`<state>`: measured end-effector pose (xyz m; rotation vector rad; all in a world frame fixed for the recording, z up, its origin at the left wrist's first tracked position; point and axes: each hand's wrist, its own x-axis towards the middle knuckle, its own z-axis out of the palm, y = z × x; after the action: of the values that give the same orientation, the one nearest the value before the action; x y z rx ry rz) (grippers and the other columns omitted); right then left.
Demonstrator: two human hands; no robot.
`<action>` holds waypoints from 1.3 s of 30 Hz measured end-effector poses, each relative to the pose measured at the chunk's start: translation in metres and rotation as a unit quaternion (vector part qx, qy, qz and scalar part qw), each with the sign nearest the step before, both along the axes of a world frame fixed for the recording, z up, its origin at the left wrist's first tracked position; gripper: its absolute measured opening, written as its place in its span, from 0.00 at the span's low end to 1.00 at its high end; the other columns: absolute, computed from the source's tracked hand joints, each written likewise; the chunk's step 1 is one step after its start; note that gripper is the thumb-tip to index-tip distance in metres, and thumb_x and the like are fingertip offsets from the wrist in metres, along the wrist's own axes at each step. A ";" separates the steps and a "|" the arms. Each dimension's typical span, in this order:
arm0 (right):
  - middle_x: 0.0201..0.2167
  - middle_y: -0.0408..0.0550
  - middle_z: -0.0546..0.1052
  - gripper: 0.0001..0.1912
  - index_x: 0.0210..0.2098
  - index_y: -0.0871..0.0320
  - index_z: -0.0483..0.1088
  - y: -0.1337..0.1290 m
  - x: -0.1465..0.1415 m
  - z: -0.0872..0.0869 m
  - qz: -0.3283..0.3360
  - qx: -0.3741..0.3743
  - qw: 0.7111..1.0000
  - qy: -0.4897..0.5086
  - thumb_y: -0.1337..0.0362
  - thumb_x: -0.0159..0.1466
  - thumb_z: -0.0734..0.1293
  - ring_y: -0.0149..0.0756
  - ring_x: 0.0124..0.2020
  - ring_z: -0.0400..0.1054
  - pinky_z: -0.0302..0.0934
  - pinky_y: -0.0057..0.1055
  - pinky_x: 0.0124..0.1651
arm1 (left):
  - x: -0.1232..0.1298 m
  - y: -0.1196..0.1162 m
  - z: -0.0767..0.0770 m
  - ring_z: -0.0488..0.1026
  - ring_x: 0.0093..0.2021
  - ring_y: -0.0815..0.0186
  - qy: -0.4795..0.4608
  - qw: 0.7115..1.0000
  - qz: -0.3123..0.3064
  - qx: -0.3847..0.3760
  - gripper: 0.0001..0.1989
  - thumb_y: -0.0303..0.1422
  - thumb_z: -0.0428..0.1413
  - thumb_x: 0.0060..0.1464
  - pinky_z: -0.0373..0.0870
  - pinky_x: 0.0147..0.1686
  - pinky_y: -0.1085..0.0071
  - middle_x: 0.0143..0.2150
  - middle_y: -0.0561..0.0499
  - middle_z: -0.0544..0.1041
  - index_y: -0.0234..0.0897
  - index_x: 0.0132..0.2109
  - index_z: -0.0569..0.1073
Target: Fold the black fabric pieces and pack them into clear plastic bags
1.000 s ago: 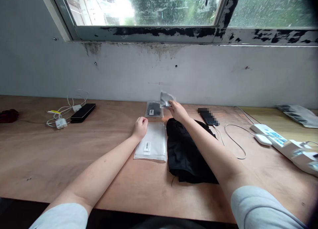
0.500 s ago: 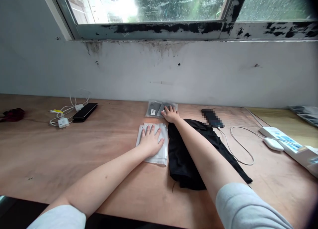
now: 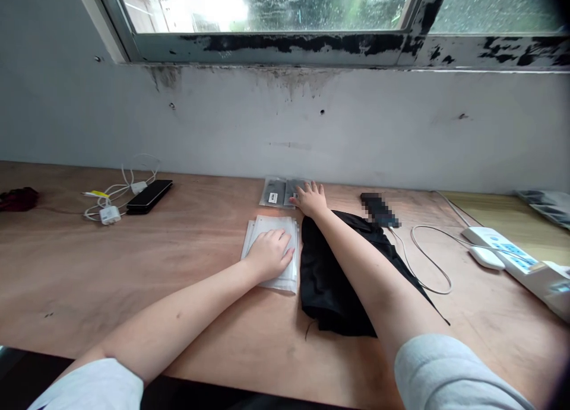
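Left hand (image 3: 269, 256), grip slack and empty, rests on frosted plastic bags (image 3: 272, 222) | at its one o'clock, right hand (image 3: 312, 200), splayed, empty, covers labelled packet (image 3: 289, 190), apparently to flatten it | black cloth (image 3: 327, 279), three o'clock

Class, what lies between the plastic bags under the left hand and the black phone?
In the head view, the black cloth lies between the plastic bags and the black phone, with the right forearm crossing above part of it.

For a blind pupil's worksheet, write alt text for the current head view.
A person's left hand rests on pale packets; the right hand covers part of a dark packet near the wall. Black cloth lies beside the pale packets.
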<state>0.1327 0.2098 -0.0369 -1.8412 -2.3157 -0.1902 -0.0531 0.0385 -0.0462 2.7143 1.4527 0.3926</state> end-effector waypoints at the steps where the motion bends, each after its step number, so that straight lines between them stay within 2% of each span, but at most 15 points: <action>1: 0.69 0.63 0.60 0.32 0.65 0.57 0.64 -0.008 -0.003 0.005 -0.015 0.015 1.000 0.011 0.44 0.72 0.54 0.58 0.70 0.50 0.46 0.54 0.68 | -0.001 -0.003 0.002 0.62 0.67 0.48 0.002 1.000 -0.026 -0.017 0.26 0.44 0.47 0.67 0.58 0.65 0.52 0.68 0.37 0.65 0.37 0.66 0.67; 3: 0.59 0.65 0.72 0.27 0.59 0.59 0.69 -0.028 -0.007 0.014 -0.044 -0.002 0.998 0.042 0.49 0.73 0.54 0.54 0.61 0.65 0.59 0.47 0.59 | -0.001 -0.008 0.003 0.52 0.72 0.43 0.022 0.995 -0.074 -0.062 0.33 0.53 0.48 0.64 0.51 0.67 0.45 0.74 0.39 0.54 0.44 0.71 0.60; 5: 0.50 0.63 0.77 0.25 0.56 0.59 0.71 -0.050 -0.004 0.022 -0.073 -0.042 0.994 0.063 0.50 0.73 0.54 0.52 0.52 0.73 0.64 0.42 0.52 | 0.000 -0.010 0.001 0.42 0.75 0.40 0.045 0.990 -0.092 -0.100 0.37 0.58 0.46 0.63 0.43 0.68 0.38 0.76 0.41 0.47 0.48 0.72 0.56; 8: 0.47 0.62 0.79 0.27 0.50 0.58 0.75 -0.083 0.006 0.026 -0.079 -0.116 0.988 0.066 0.45 0.71 0.55 0.52 0.49 0.75 0.66 0.41 0.49 | 0.001 -0.009 -0.001 0.37 0.76 0.41 0.061 0.987 -0.087 -0.118 0.38 0.58 0.45 0.63 0.38 0.69 0.38 0.77 0.41 0.42 0.47 0.73 0.54; 11: 0.47 0.62 0.79 0.33 0.47 0.58 0.76 -0.113 0.015 0.020 -0.062 -0.181 0.980 0.054 0.37 0.68 0.57 0.53 0.49 0.75 0.66 0.40 0.48 | -0.001 -0.007 0.001 0.36 0.76 0.42 0.068 0.986 -0.088 -0.121 0.40 0.58 0.45 0.63 0.37 0.69 0.40 0.77 0.42 0.39 0.44 0.75 0.49; 13: 0.46 0.62 0.80 0.34 0.49 0.59 0.75 -0.127 0.016 0.013 -0.067 -0.163 0.983 0.042 0.37 0.67 0.58 0.54 0.48 0.75 0.66 0.40 0.48 | -0.002 -0.007 0.001 0.38 0.76 0.42 0.071 0.987 -0.085 -0.116 0.41 0.57 0.45 0.63 0.39 0.69 0.40 0.77 0.41 0.40 0.43 0.75 0.48; 15: 0.45 0.63 0.80 0.31 0.51 0.60 0.73 -0.134 0.015 0.007 -0.072 -0.133 0.988 0.029 0.41 0.69 0.57 0.53 0.47 0.76 0.66 0.41 0.48 | -0.003 -0.009 0.000 0.40 0.75 0.41 0.071 0.989 -0.072 -0.105 0.39 0.54 0.46 0.63 0.41 0.69 0.40 0.77 0.41 0.42 0.43 0.74 0.50; 18: 0.45 0.61 0.80 0.26 0.50 0.59 0.73 -0.134 0.015 0.005 -0.065 -0.128 0.989 0.019 0.48 0.73 0.53 0.51 0.47 0.76 0.66 0.40 0.48 | -0.001 -0.014 -0.005 0.44 0.75 0.42 0.060 0.993 -0.045 -0.088 0.34 0.48 0.47 0.64 0.44 0.69 0.41 0.76 0.41 0.47 0.43 0.73 0.56; 20: 0.45 0.59 0.80 0.26 0.49 0.58 0.74 -0.131 0.016 0.004 -0.062 -0.128 0.990 0.022 0.51 0.74 0.50 0.50 0.47 0.76 0.65 0.40 0.48 | 0.002 -0.018 -0.008 0.45 0.74 0.41 0.050 0.995 -0.032 -0.074 0.33 0.48 0.47 0.64 0.44 0.69 0.41 0.76 0.41 0.49 0.41 0.71 0.59; 25: 0.43 0.57 0.80 0.27 0.47 0.56 0.72 -0.125 0.023 -0.002 -0.076 -0.103 0.989 0.076 0.50 0.75 0.47 0.49 0.44 0.76 0.64 0.38 0.45 | 0.005 -0.016 -0.012 0.48 0.74 0.42 0.041 0.998 -0.025 -0.049 0.31 0.47 0.48 0.64 0.46 0.69 0.41 0.75 0.40 0.52 0.39 0.70 0.61; 30: 0.38 0.55 0.79 0.26 0.40 0.56 0.70 -0.119 0.029 -0.013 -0.084 -0.063 0.978 0.179 0.50 0.74 0.48 0.45 0.39 0.74 0.60 0.34 0.40 | 0.003 0.001 -0.017 0.51 0.73 0.43 0.011 1.000 -0.020 -0.021 0.29 0.46 0.48 0.66 0.50 0.68 0.42 0.74 0.38 0.55 0.39 0.69 0.64; 34: 0.28 0.47 0.73 0.23 0.28 0.55 0.64 -0.107 0.034 -0.014 -0.012 -0.032 0.950 0.311 0.50 0.72 0.52 0.37 0.31 0.67 0.54 0.30 0.35 | 0.001 0.011 -0.015 0.58 0.71 0.49 -0.037 0.998 -0.052 -0.007 0.23 0.40 0.42 0.70 0.54 0.67 0.47 0.71 0.38 0.62 0.37 0.62 0.72; 38: 0.24 0.42 0.67 0.23 0.26 0.56 0.61 -0.099 0.025 0.003 0.043 -0.020 0.899 0.435 0.47 0.70 0.54 0.34 0.29 0.60 0.53 0.28 0.33 | 0.003 -0.001 0.000 0.63 0.66 0.51 -0.111 0.990 -0.085 0.003 0.20 0.39 0.42 0.70 0.43 0.69 0.40 0.63 0.40 0.72 0.37 0.53 0.76; 39: 0.25 0.41 0.67 0.24 0.27 0.56 0.62 -0.099 0.020 0.009 0.053 -0.025 0.889 0.455 0.46 0.69 0.54 0.33 0.29 0.60 0.53 0.28 0.33 | 0.004 -0.006 0.005 0.65 0.64 0.51 -0.138 0.987 -0.083 -0.009 0.18 0.40 0.45 0.69 0.43 0.68 0.38 0.60 0.41 0.74 0.37 0.51 0.75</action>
<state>0.1522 0.1104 -0.0274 -1.3518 -1.7191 0.6223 -0.0486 0.0328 -0.0410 2.6110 1.1448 0.7072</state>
